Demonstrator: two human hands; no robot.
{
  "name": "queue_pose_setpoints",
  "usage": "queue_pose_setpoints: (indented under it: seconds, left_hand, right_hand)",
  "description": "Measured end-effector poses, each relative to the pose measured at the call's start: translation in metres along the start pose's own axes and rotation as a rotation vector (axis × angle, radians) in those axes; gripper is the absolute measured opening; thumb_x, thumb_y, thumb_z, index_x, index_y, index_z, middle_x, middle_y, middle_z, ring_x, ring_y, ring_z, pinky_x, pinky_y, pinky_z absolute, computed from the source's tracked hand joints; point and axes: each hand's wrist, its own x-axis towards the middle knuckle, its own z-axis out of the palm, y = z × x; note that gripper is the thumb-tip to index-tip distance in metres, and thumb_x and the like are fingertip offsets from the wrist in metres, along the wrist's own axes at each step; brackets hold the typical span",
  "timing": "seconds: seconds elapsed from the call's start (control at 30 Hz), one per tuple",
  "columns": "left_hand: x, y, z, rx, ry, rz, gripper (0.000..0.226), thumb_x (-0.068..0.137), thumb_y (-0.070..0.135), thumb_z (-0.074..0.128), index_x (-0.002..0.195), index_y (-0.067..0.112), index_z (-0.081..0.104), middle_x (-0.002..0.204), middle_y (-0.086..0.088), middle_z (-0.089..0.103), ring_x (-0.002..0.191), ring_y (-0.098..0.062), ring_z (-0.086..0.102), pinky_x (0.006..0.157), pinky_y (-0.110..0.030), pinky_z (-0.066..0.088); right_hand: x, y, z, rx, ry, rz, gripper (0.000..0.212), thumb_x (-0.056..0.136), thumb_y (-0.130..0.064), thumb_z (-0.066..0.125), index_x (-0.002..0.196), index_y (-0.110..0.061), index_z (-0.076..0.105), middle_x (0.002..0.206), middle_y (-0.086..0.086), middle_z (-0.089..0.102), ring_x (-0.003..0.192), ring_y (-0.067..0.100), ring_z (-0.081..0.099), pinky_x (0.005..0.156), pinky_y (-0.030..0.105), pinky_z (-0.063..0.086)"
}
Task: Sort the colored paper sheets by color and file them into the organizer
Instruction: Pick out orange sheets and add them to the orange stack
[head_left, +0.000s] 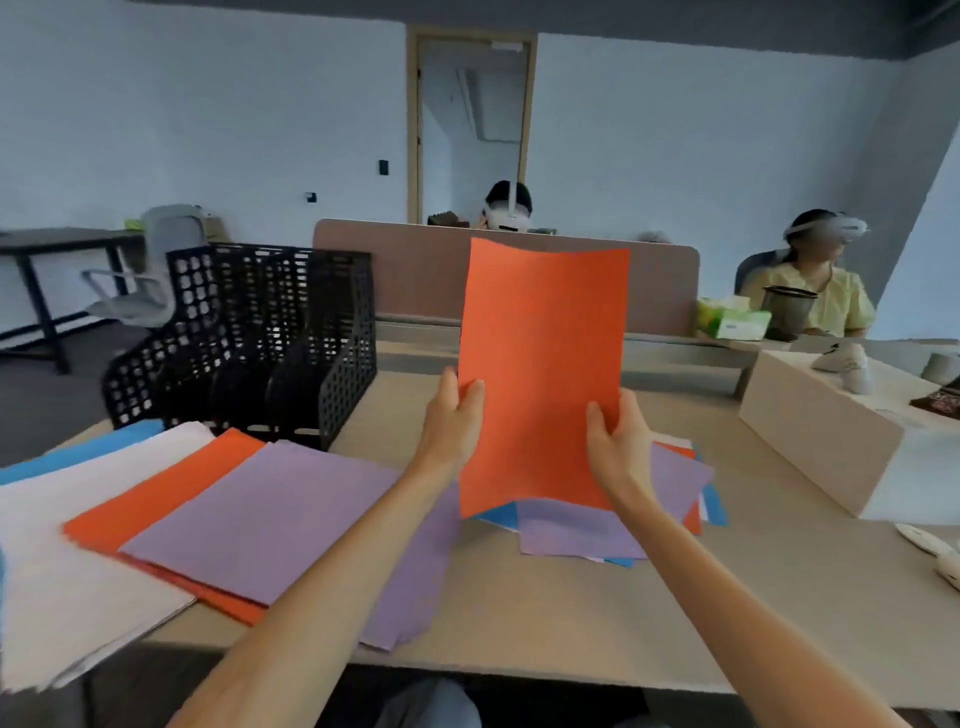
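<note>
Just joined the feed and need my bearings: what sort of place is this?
Most likely a shared office or workroom: a divider panel splits the tan desk from the seats opposite, a grey swivel chair stands at the left, and a black mesh file organizer sits on the desk.

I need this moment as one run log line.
phase: sorting | left hand: holds orange sheet | right hand: holds same sheet | organizer: black, behind left piles | mixed pile: below sheet

Light: bright, soft and even.
Shadows: only faint ones are cast on the desk (545, 613).
Edges: lines are bowed by the wide lens.
Blur: the white sheets (67, 587) at lower left are smeared.
</note>
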Motion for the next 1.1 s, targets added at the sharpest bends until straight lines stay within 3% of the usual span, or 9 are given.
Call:
queue_pose_setpoints:
  seconds: [0.2, 0.27, 0.33, 0.43, 0.53, 0.6, 0.83, 1.0, 1.1]
  left_hand:
    - [-0.028, -0.039, -0.155, 0.067, 0.233, -0.214, 0.014, 0.097, 0.027, 0.044, 0.094, 0.017, 0.052, 0.077, 0.005, 0.041, 0.069, -0.018, 0.043, 0.065, -0.034, 0.034]
    - [-0.051, -0.047, -0.195, 0.054, 0.288, -0.271, 0.017, 0.101, 0.021, 0.042, 0.092, 0.036, 0.046, 0.085, 0.011, 0.049, 0.073, -0.008, 0.05, 0.074, -0.032, 0.044]
    - [-0.073, -0.056, -0.228, 0.047, 0.344, -0.328, 0.019, 0.098, 0.018, 0.043, 0.107, 0.032, 0.051, 0.104, 0.002, 0.063, 0.09, -0.015, 0.062, 0.087, -0.039, 0.051]
    - [-0.107, -0.07, -0.271, 0.023, 0.449, -0.393, 0.019, 0.097, 0.016, 0.042, 0.111, 0.026, 0.051, 0.108, -0.003, 0.064, 0.094, -0.021, 0.064, 0.079, -0.039, 0.053]
    - [-0.135, -0.08, -0.301, 0.048, 0.586, -0.406, 0.023, 0.094, 0.008, 0.041, 0.111, 0.021, 0.051, 0.105, -0.002, 0.063, 0.089, -0.016, 0.061, 0.073, -0.032, 0.049]
    - [-0.149, -0.091, -0.321, 0.041, 0.644, -0.41, 0.025, 0.089, 0.01, 0.044, 0.108, 0.022, 0.054, 0.107, -0.003, 0.065, 0.09, -0.018, 0.062, 0.079, -0.038, 0.052]
    - [-0.168, -0.094, -0.347, -0.015, 0.644, -0.408, 0.034, 0.097, 0.008, 0.039, 0.124, 0.023, 0.054, 0.112, -0.001, 0.067, 0.101, -0.023, 0.065, 0.091, -0.048, 0.052]
    - [-0.169, -0.094, -0.347, -0.041, 0.636, -0.416, 0.028, 0.1, 0.014, 0.038, 0.122, 0.027, 0.051, 0.114, 0.0, 0.064, 0.102, -0.021, 0.063, 0.092, -0.048, 0.051]
    - [-0.171, -0.094, -0.35, -0.056, 0.649, -0.414, 0.027, 0.099, 0.017, 0.038, 0.121, 0.027, 0.051, 0.116, -0.001, 0.064, 0.103, -0.022, 0.064, 0.092, -0.049, 0.051]
  right_hand:
    - [-0.045, -0.06, 0.119, 0.112, -0.446, -0.115, 0.033, 0.095, -0.008, 0.05, 0.127, -0.013, 0.048, 0.11, -0.005, 0.059, 0.096, 0.013, 0.056, 0.081, 0.025, 0.039]
    - [-0.064, -0.076, 0.15, 0.103, -0.626, -0.119, 0.031, 0.095, -0.011, 0.051, 0.125, -0.015, 0.05, 0.109, -0.002, 0.062, 0.095, 0.016, 0.06, 0.081, 0.028, 0.044]
    - [-0.079, -0.086, 0.176, 0.045, -0.809, -0.113, 0.034, 0.092, -0.011, 0.054, 0.126, -0.014, 0.052, 0.112, 0.004, 0.064, 0.096, 0.019, 0.061, 0.086, 0.034, 0.05]
    - [-0.099, -0.1, 0.202, -0.068, -1.107, -0.197, 0.056, 0.08, -0.019, 0.067, 0.133, -0.012, 0.05, 0.12, 0.009, 0.063, 0.101, 0.02, 0.06, 0.095, 0.035, 0.048]
    - [-0.115, -0.106, 0.209, -0.607, -1.379, -0.433, 0.096, 0.08, -0.054, 0.071, 0.152, -0.013, 0.022, 0.155, 0.008, 0.028, 0.142, 0.028, 0.027, 0.116, 0.039, 0.023]
    - [-0.125, -0.105, 0.207, -0.843, -1.461, -0.514, 0.116, 0.074, -0.072, 0.063, 0.155, -0.017, 0.001, 0.162, 0.006, -0.001, 0.149, 0.029, -0.002, 0.12, 0.045, 0.009]
    - [-0.137, -0.107, 0.215, -0.783, -1.407, -0.611, 0.098, 0.081, -0.068, 0.056, 0.155, -0.024, 0.009, 0.163, 0.0, 0.0, 0.149, 0.023, -0.002, 0.12, 0.046, 0.011]
    - [-0.139, -0.115, 0.211, -0.728, -1.316, -0.7, 0.081, 0.083, -0.054, 0.057, 0.149, -0.018, 0.028, 0.156, 0.003, 0.026, 0.142, 0.024, 0.026, 0.116, 0.04, 0.026]
    - [-0.145, -0.117, 0.213, -0.769, -1.24, -0.806, 0.056, 0.08, -0.046, 0.057, 0.126, -0.016, 0.047, 0.13, 0.004, 0.051, 0.12, 0.027, 0.051, 0.098, 0.04, 0.044]
